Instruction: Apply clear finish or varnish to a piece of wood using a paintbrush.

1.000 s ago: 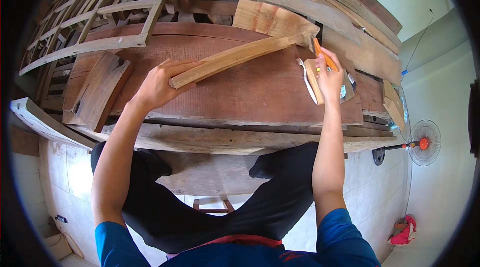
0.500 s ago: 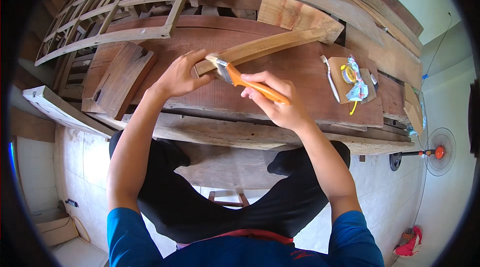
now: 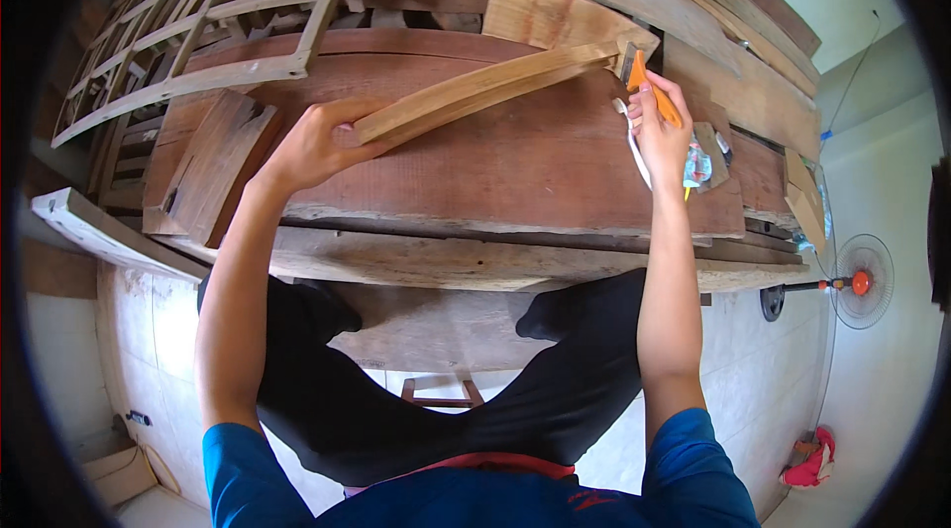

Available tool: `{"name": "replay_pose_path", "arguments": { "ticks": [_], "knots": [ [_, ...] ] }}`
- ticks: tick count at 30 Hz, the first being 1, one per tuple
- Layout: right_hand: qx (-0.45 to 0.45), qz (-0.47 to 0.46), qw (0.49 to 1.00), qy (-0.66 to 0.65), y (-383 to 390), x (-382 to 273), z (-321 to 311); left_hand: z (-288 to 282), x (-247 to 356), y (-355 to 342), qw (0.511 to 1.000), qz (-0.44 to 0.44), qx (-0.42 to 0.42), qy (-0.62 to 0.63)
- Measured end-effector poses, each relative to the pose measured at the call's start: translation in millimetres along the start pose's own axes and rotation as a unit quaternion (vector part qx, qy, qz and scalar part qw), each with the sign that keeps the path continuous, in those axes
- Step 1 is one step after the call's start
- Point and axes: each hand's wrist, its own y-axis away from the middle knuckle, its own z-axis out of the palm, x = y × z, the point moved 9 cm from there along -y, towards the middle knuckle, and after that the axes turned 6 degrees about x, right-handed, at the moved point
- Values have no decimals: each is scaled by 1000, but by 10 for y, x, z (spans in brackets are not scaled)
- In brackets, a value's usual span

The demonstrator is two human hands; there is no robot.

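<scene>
Since half a second ago, the flat brush with an orange handle and dark ferrule point(image 3: 637, 73) is sitting over to the far right rather than at the near left, and my right hand point(image 3: 662, 132) is travelling with it. I am pinching that handle between thumb and bent fingers, leaving hardly any gap, and the brush head is lying at the far right end of the long, narrow strip of light-brown wood point(image 3: 485, 90); whether the bristles are touching, I am not able to tell. My left hand point(image 3: 317, 150) is wrapping the strip's near left end, thumb and fingers closing firmly onto it. That strip is slanting from near left to far right over the broad reddish-brown wooden plank point(image 3: 475, 176), its far end overlapping the wide, pale wooden board point(image 3: 555, 15) in my view. Beside my right hand I am seeing the slim white toothbrush point(image 3: 635, 150) on the left and the crumpled blue-and-white packet point(image 3: 697, 165) on the right, both partly hiding behind it. Farther left, the thick brown wooden block point(image 3: 210, 166) is lying at the plank's end, near the grey-brown wooden lattice frame point(image 3: 243, 73).
</scene>
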Motion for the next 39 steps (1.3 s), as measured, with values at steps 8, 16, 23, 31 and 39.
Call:
{"name": "replay_pose_path", "arguments": {
  "ticks": [8, 16, 23, 31, 39],
  "knots": [
    [-231, -85, 961, -123, 966, -816, 1024, 0, -89, 11, 998, -58, -13, -17],
    [-315, -135, 930, -133, 1296, -1058, 1236, -84, -204, 40, 995, -102, 20, 9],
    [-333, -115, 926, -136, 1570, -1030, 1463, -120, -158, -33, 997, -47, 45, 42],
    [-253, -201, 934, -154, 1643, -1291, 1344, -26, 55, 99, 991, -71, 115, 22],
    [-146, -49, 976, -157, 843, -729, 957, -12, 80, 151, 995, -54, 86, 6]
  ]
}}
